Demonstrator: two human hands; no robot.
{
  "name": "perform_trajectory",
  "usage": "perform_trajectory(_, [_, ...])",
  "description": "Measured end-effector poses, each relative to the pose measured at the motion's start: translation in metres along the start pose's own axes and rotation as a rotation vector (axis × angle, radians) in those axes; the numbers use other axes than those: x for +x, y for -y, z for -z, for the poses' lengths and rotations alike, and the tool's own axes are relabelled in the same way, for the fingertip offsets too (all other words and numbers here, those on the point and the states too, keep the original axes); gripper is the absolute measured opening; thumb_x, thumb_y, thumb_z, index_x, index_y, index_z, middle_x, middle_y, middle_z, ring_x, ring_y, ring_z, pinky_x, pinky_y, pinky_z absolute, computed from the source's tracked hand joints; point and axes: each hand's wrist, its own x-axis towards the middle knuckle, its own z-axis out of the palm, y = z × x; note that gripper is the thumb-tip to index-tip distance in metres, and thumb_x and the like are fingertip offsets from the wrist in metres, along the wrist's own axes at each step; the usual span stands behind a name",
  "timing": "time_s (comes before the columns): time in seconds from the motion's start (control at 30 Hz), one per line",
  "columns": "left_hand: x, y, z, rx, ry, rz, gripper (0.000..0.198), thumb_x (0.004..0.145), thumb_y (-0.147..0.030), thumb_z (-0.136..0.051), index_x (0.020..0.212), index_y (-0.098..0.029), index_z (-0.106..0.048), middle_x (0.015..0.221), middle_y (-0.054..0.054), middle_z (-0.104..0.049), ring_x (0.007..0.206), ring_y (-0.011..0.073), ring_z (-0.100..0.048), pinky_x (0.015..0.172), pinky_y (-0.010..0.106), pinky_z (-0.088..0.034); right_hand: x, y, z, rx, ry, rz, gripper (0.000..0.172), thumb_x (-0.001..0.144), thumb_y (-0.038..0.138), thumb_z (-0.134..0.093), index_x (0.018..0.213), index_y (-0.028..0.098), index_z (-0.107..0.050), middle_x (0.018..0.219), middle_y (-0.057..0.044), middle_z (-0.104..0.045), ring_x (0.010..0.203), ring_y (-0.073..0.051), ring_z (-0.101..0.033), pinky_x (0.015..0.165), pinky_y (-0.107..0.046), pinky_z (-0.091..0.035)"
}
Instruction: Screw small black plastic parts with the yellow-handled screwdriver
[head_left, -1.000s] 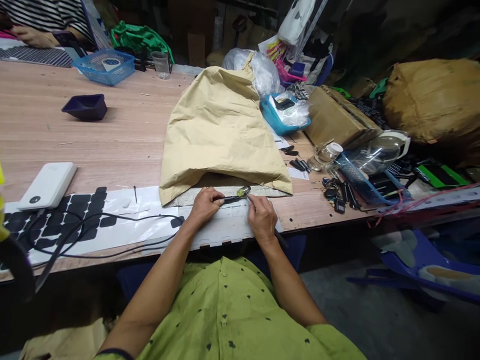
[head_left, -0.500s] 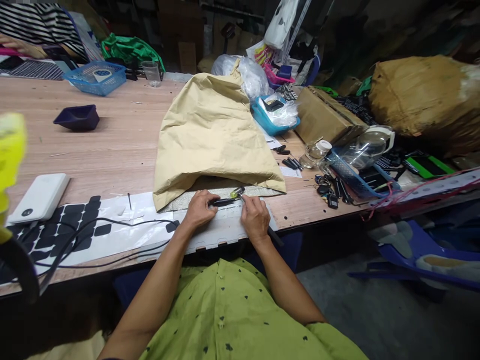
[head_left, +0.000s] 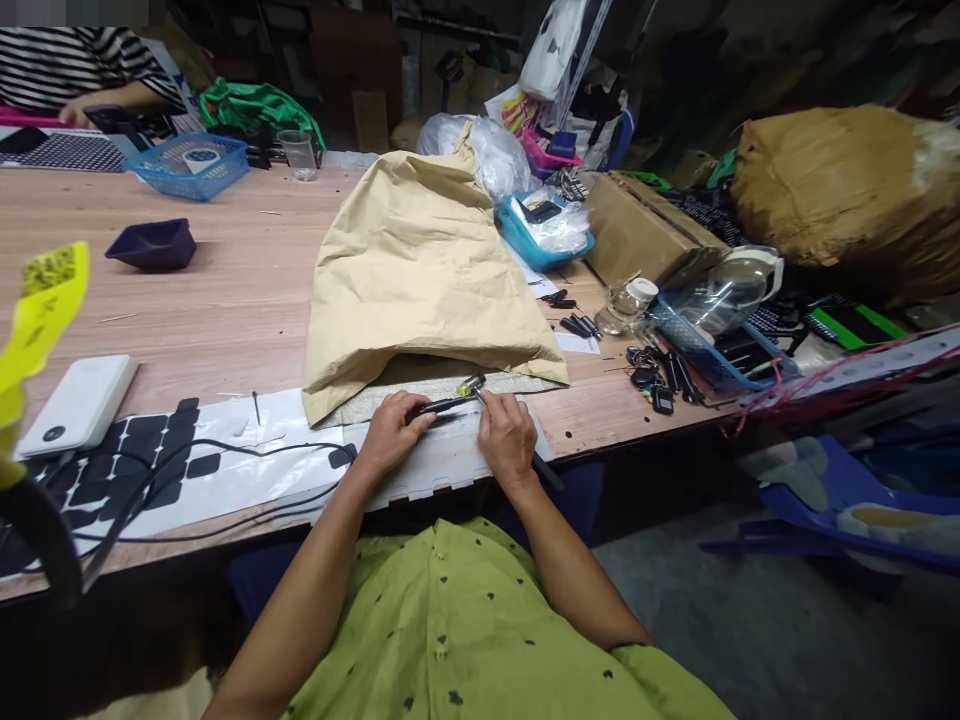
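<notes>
My left hand (head_left: 391, 432) is closed on a slim black rod-like part (head_left: 442, 405) with a small yellow-green piece (head_left: 469, 385) at its far end. My right hand (head_left: 508, 435) is closed on a thin tool whose tip meets that end; the dark handle (head_left: 547, 472) sticks out behind the wrist. Both hands rest on a white strip (head_left: 442, 455) at the table's front edge, just in front of a big tan paper sack (head_left: 420, 260).
A white power bank (head_left: 79, 400), black-and-white panel sheet (head_left: 150, 460) and black cable (head_left: 225, 445) lie left. A dark tray (head_left: 154, 243), blue basket (head_left: 187, 163) and clear cup (head_left: 300, 153) stand farther back. Cardboard box (head_left: 645, 235), blue bins, small black parts (head_left: 660, 385) crowd the right. A person in stripes (head_left: 82, 70) sits far left.
My hands have stayed on the black part and tool with only slight shifts. The view has drifted, and a yellow tag has come into sight at the left edge.
</notes>
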Motion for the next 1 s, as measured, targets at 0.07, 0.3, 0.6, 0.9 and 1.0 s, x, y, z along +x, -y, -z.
perform_trajectory(0.07, [-0.017,-0.006,0.001,-0.139,-0.013,0.096,0.031,0.085,-0.049,-0.060,0.085,-0.021,-0.071,0.078,0.002,-0.067,0.073,0.0184,-0.057,0.069,0.031,-0.046,0.000,0.000,0.001,0.003,0.013,-0.007,0.031,0.096,0.011,-0.051,0.113,0.023,-0.074,0.096,-0.007,-0.067,0.085,-0.022,-0.052,0.075,-0.032,-0.037])
perform_trajectory(0.3, [-0.063,-0.028,-0.010,-0.756,0.122,0.557,0.062,0.073,-0.077,-0.064,0.074,-0.016,-0.064,0.056,-0.001,-0.057,0.040,0.0061,-0.036,0.041,0.022,-0.024,0.000,0.000,0.000,0.008,0.029,-0.010,0.031,0.096,0.012,-0.051,0.115,0.022,-0.073,0.096,-0.008,-0.067,0.086,-0.022,-0.051,0.073,-0.032,-0.037])
perform_trajectory(0.6, [-0.096,-0.027,-0.027,-0.686,0.415,0.675,0.058,0.078,-0.076,-0.059,0.067,-0.018,-0.059,0.052,0.000,-0.056,0.042,0.0093,-0.035,0.045,0.025,-0.023,-0.001,-0.001,-0.001,0.018,0.048,-0.020,0.032,0.096,0.012,-0.051,0.118,0.023,-0.072,0.097,-0.009,-0.065,0.086,-0.022,-0.051,0.074,-0.033,-0.037])
perform_trajectory(0.9, [-0.112,0.019,-0.048,0.055,0.368,0.372,0.043,0.089,-0.054,-0.055,0.059,-0.023,-0.056,0.056,0.004,-0.055,0.059,0.0227,-0.058,0.057,0.030,-0.036,-0.001,0.001,0.000,0.009,0.018,-0.013,0.031,0.097,0.012,-0.050,0.115,0.022,-0.073,0.096,-0.008,-0.067,0.085,-0.022,-0.051,0.073,-0.032,-0.037])
perform_trajectory(1.0, [-0.109,0.005,-0.037,0.060,0.446,0.273,0.029,0.086,-0.048,-0.060,0.079,-0.023,-0.073,0.075,0.009,-0.072,0.072,0.0280,-0.067,0.063,0.033,-0.043,-0.001,0.001,0.000,0.013,0.027,-0.008,0.031,0.096,0.012,-0.050,0.116,0.022,-0.073,0.096,-0.009,-0.067,0.086,-0.022,-0.051,0.074,-0.032,-0.037])
